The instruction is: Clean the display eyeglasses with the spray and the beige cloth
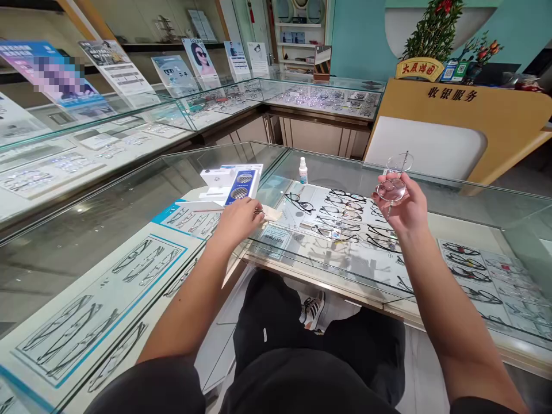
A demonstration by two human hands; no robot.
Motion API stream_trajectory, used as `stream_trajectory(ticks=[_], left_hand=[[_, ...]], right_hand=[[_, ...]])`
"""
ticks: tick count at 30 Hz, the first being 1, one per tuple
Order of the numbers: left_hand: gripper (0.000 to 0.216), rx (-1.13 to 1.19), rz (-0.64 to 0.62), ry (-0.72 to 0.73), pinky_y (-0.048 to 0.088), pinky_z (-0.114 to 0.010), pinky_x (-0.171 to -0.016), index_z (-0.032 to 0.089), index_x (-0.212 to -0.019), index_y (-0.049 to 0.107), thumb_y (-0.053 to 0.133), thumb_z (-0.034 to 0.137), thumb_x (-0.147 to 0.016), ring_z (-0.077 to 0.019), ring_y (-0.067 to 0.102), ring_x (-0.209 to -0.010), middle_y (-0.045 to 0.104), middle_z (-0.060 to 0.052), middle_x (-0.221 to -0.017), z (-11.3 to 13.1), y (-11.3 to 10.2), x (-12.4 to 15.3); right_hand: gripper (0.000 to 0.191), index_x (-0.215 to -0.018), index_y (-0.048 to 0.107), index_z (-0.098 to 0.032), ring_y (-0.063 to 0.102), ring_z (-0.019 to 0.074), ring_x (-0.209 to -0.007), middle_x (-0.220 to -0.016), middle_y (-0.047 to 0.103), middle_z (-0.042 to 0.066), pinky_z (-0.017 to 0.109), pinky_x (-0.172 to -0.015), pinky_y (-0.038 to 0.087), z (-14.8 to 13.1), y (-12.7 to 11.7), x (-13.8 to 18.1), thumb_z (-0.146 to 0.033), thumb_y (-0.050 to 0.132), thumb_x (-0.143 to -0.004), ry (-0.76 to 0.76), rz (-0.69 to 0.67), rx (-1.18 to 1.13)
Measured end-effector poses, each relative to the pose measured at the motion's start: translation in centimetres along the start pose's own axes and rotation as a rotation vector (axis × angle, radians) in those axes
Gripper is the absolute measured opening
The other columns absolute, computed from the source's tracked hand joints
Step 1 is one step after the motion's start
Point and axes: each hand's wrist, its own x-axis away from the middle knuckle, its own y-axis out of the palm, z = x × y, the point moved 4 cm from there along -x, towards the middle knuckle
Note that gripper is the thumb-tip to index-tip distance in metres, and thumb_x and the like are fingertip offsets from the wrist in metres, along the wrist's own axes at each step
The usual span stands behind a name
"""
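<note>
Raised above the counter, my right hand (pixel 407 204) is closed around a pair of thin-rimmed round eyeglasses (pixel 391 190), the two lenses tilted one above the other. Lower and to the left, my left hand (pixel 241 219) is at the glass countertop, its fingers bent onto the edge of a small beige cloth (pixel 271 214); part of the cloth is hidden by the fingers. Just beyond that hand lies a white and blue card display (pixel 240 187) with round patterned pictures. A pair of black-framed eyeglasses (pixel 299 202) appears to the right of the cloth.
A small white spray bottle (pixel 303 171) stands upright on the glass. Rows of eyeglass frames (pixel 340 215) show through the display case, with more frames (pixel 468 270) at the right. A yellow cashier desk (pixel 457 103) stands behind. Glass cases with posters (pixel 200 60) line the left.
</note>
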Motion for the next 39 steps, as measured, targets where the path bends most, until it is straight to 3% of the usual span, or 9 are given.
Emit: stream_trajectory(ticks=[7,10,12,16,20,25,32,35,39], left_hand=[[0.033,0.076,-0.120,0.212,0.044,-0.049,-0.120,0.028,-0.113,0.077,0.061,0.020,-0.086,-0.0381,0.064,-0.136,0.078,-0.011,-0.137,0.1,0.3,-4.2],[0.032,0.049,-0.265,0.143,0.041,-0.052,-0.122,0.027,-0.102,0.076,0.073,0.020,-0.071,-0.0418,0.067,-0.131,0.081,-0.014,-0.123,0.1,1.1,-6.5],[0.030,0.041,-0.336,0.093,0.042,-0.053,-0.120,0.027,-0.092,0.074,0.078,0.021,-0.064,-0.0432,0.071,-0.124,0.080,-0.013,-0.102,0.3,1.3,-7.4],[0.022,0.018,-0.391,0.093,0.048,-0.052,-0.112,0.027,-0.068,0.065,0.082,0.020,-0.057,-0.0429,0.074,-0.109,0.069,-0.008,-0.070,1.0,0.9,-7.8],[0.022,0.065,-0.383,0.152,0.053,-0.045,-0.099,0.028,-0.063,0.063,0.084,0.024,-0.056,-0.0378,0.073,-0.103,0.071,-0.008,-0.076,0.7,0.0,-7.8],[0.026,0.341,-0.390,0.171,0.049,-0.037,-0.071,0.027,-0.067,0.059,0.081,0.041,-0.067,-0.0267,0.065,-0.073,0.066,-0.003,-0.070,0.5,-3.5,-7.8],[0.017,0.905,-0.272,0.042,0.055,-0.035,-0.081,0.022,-0.084,0.069,0.076,0.036,-0.089,-0.0191,0.066,-0.075,0.070,-0.003,-0.081,4.8,-8.8,-8.2],[0.019,1.151,-0.233,0.038,0.058,-0.037,-0.084,0.020,-0.083,0.067,0.073,0.035,-0.093,-0.0188,0.067,-0.075,0.068,-0.004,-0.082,7.6,-9.2,-9.0],[0.020,1.413,-0.240,0.080,0.061,-0.043,-0.087,0.020,-0.089,0.063,0.073,0.036,-0.093,-0.0229,0.073,-0.082,0.070,-0.007,-0.087,12.3,-8.1,-10.3]], right_hand=[[0.026,-0.090,0.080,-0.027,0.071,0.0131,-0.067,-0.096,0.086,0.000,0.031,-0.070,0.062,0.2,0.0,-0.1,-0.052,0.087,-0.087,0.009,0.011,0.047],[0.026,-0.089,0.080,-0.027,0.071,0.0130,-0.067,-0.095,0.086,0.000,0.031,-0.070,0.061,0.2,0.0,-0.2,-0.052,0.087,-0.086,0.008,0.011,0.038],[0.025,-0.088,0.081,-0.026,0.070,0.0129,-0.067,-0.094,0.086,0.000,0.030,-0.069,0.061,0.1,0.0,-0.2,-0.051,0.087,-0.085,0.005,0.018,0.033],[0.026,-0.087,0.081,-0.026,0.069,0.0122,-0.066,-0.093,0.086,0.000,0.029,-0.068,0.061,0.0,0.2,-0.1,-0.051,0.088,-0.085,-0.003,0.023,0.026],[0.027,-0.087,0.081,-0.026,0.069,0.0130,-0.067,-0.092,0.086,0.001,0.031,-0.069,0.061,-0.2,0.5,0.1,-0.052,0.089,-0.084,-0.012,0.008,0.031],[0.028,-0.087,0.081,-0.026,0.068,0.0153,-0.067,-0.095,0.086,0.003,0.034,-0.069,0.061,-0.3,0.9,0.3,-0.053,0.089,-0.083,-0.009,-0.007,0.049],[0.026,-0.086,0.083,-0.027,0.067,0.0157,-0.069,-0.093,0.087,0.003,0.032,-0.067,0.060,-0.4,1.5,0.7,-0.052,0.090,-0.082,-0.018,-0.023,0.041],[0.027,-0.085,0.083,-0.026,0.067,0.0157,-0.071,-0.093,0.087,0.004,0.031,-0.067,0.059,-0.6,1.8,0.8,-0.052,0.090,-0.082,-0.017,-0.031,0.041],[0.031,-0.084,0.084,-0.025,0.067,0.0144,-0.070,-0.091,0.086,0.004,0.029,-0.066,0.057,-0.7,1.9,0.7,-0.054,0.093,-0.078,-0.003,-0.047,0.039]])
